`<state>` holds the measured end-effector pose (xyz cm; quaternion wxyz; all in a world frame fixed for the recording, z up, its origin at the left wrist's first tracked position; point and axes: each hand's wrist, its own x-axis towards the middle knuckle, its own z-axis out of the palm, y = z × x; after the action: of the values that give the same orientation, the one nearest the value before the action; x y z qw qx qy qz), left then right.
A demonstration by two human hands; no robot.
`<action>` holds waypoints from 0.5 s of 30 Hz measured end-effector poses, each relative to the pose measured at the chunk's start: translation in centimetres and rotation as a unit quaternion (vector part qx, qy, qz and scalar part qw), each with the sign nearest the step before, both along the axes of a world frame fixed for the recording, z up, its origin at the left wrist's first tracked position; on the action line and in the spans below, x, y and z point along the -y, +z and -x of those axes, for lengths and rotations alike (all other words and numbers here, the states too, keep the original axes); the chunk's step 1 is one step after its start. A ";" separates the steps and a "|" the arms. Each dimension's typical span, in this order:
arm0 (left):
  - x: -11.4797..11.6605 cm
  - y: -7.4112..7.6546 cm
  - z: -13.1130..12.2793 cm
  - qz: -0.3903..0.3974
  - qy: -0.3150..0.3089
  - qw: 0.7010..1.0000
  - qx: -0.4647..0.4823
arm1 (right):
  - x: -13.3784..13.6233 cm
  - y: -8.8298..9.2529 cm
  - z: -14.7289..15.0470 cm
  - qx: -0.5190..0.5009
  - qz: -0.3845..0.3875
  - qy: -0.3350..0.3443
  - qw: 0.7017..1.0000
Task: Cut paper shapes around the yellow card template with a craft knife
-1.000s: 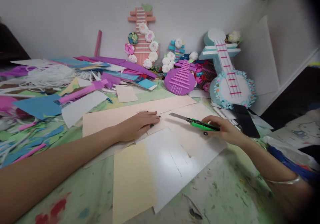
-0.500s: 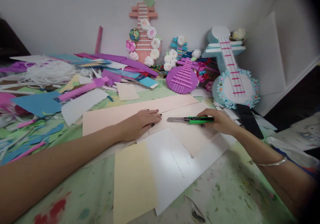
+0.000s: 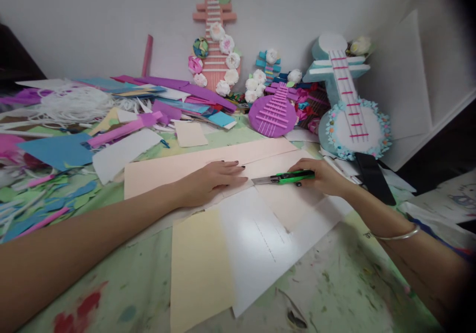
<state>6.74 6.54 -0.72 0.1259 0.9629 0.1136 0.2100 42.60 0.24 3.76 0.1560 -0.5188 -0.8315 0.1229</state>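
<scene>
My left hand (image 3: pixel 211 180) lies flat on a pale pink sheet of card (image 3: pixel 159 172), fingers stretched out to the right. In my right hand (image 3: pixel 316 175) is a green and black utility knife (image 3: pixel 292 176), its blade out and pointing left. The blade's tip is close to my left fingertips, at the top corner of a glossy white sheet (image 3: pixel 256 224). Whether the tip touches the card I cannot tell. A pale yellow sheet (image 3: pixel 201 273) adjoins the white one on its left, nearer to me.
Paper and card scraps (image 3: pixel 55 152) and a heap of white cord (image 3: pixel 76 104) cover the left side. Craft instruments in pink (image 3: pixel 211 70), purple (image 3: pixel 273 115) and light blue (image 3: pixel 353 120) stand at the back. A black phone (image 3: pixel 374 178) lies right of my right hand.
The knife has tilted, its blade tip dropping slightly lower beside my left fingertips. My left hand stays flat on the card. The whole view has shifted a little.
</scene>
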 end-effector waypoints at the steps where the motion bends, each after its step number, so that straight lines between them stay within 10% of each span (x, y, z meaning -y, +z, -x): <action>1: 0.0 0.1 0.0 -0.004 -0.002 1.000 -0.002 | -0.1 -0.1 0.1 0.005 -0.003 0.001 1.000; 15: -0.2 -0.3 0.4 0.015 0.023 0.999 -0.036 | -0.5 -0.5 0.2 0.024 -0.040 0.026 0.999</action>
<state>6.37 6.70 -1.07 0.1314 0.9649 0.1438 0.1760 42.39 0.77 3.30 0.1536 -0.4935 -0.8522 0.0815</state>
